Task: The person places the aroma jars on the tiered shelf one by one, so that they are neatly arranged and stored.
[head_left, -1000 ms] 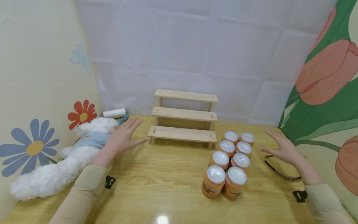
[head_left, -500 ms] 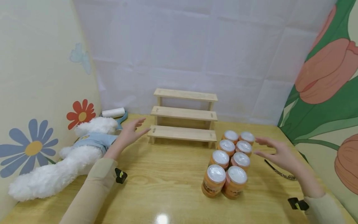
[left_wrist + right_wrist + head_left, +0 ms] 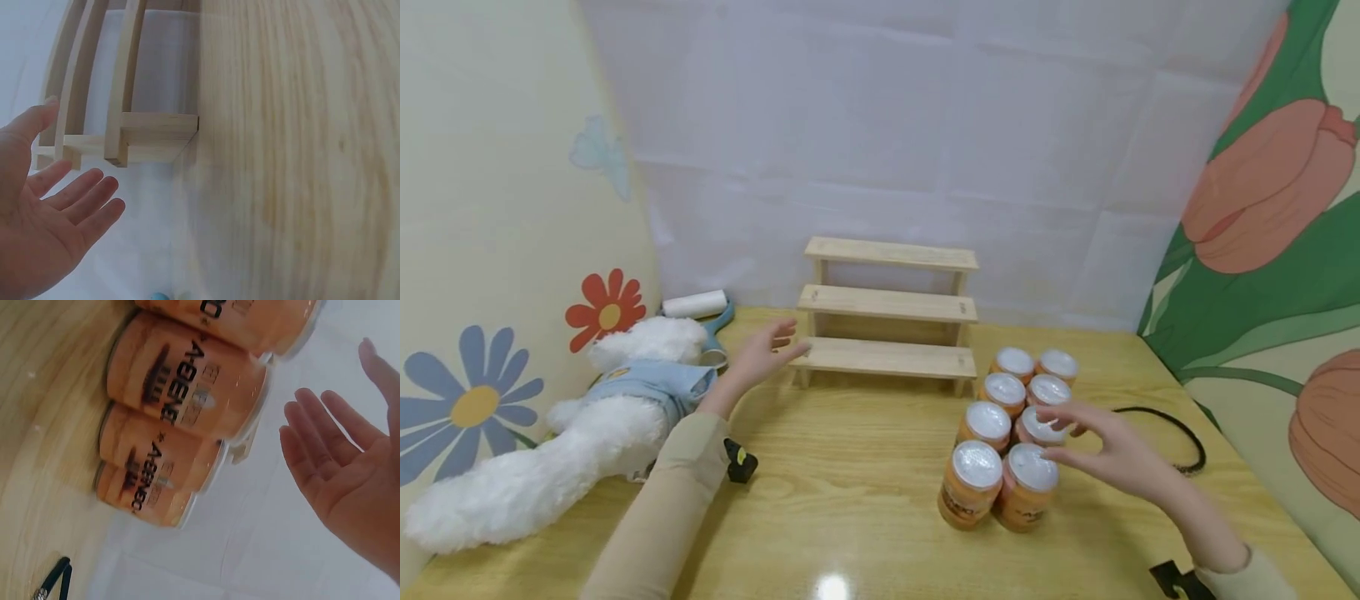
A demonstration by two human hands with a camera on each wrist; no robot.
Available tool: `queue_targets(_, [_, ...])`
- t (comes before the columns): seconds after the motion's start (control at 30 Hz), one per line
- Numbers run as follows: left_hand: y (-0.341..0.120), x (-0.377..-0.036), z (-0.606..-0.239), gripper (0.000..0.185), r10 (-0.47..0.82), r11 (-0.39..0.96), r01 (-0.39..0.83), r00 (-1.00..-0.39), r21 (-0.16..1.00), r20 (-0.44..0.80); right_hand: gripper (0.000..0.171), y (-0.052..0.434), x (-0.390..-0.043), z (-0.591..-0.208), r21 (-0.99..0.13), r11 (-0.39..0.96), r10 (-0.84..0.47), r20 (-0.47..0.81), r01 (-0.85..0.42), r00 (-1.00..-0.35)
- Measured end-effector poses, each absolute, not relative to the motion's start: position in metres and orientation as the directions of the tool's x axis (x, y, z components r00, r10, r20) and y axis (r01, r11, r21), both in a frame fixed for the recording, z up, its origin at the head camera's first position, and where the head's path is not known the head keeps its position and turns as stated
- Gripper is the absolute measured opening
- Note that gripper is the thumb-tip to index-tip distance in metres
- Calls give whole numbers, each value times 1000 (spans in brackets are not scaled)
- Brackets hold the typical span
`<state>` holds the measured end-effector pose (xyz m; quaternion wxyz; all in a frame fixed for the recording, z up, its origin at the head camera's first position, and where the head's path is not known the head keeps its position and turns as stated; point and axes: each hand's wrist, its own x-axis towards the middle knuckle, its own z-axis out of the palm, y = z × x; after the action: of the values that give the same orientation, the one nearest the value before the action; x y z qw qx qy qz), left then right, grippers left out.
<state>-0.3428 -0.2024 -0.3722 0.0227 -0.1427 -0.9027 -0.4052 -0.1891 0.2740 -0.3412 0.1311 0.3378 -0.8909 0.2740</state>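
Since the earlier frames we see the right hand point(image 3: 1105, 450) come in from the table's right side – it was out beside the black strap, now it hovers over the orange cans point(image 3: 1011, 429), fingers spread and lightly bent, gripping nothing. In the head view its fingertips lie over the lids of the third and fourth pairs from the back; whether they touch we cannot tell. The right wrist view shows the palm open, apart from the can sides.

The left hand point(image 3: 760, 354) has drifted forward toward the wooden three-step shelf point(image 3: 887, 312). It now sits just beside the left end of the lowest step, fingers straight and apart, holding nothing. The left wrist view confirms a gap between fingers and shelf frame.

The cans have not moved – eight of them, two columns of four, white lids up, standing on the wooden table point(image 3: 850, 483) just right of the shelf's lowest step, front pair nearest us.

Around:
- white plush toy point(image 3: 565, 425) in a light blue garment, lying along the left wall, near the left forearm
- lint roller point(image 3: 696, 305) with a blue handle, back-left corner behind the plush
- black strap point(image 3: 1180, 437) on the table right of the cans, now uncovered beyond the right hand

Only the right hand itself partly hides the near cans' lids.
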Motion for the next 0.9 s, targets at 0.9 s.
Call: queue_targets(0.9, [-206, -357, -387, 65, 314, 609, 247, -948, 754, 57, 74, 249, -162, -354, -318, 763, -513, 232, -563, -826])
